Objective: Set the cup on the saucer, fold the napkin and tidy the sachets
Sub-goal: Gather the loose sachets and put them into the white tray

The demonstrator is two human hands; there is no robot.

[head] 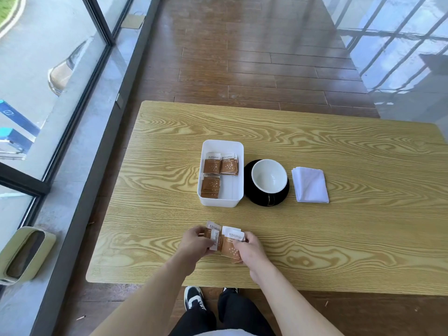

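A white cup (269, 175) stands on a black saucer (249, 190) at the table's middle. To its right lies a folded white napkin (310, 185). Left of the saucer is a white tray (238, 151) holding several brown sachets (219, 170). Near the front edge my left hand (195, 241) grips a few brown sachets (213, 235). My right hand (248, 248) holds another small stack of sachets (230, 246) beside them. The two bundles touch or nearly touch.
The wooden table (339, 238) stands on a dark plank floor. A glass wall runs along the left, with a green bin (24, 255) on the ledge below it. My shoes (194, 298) show under the table's front edge.
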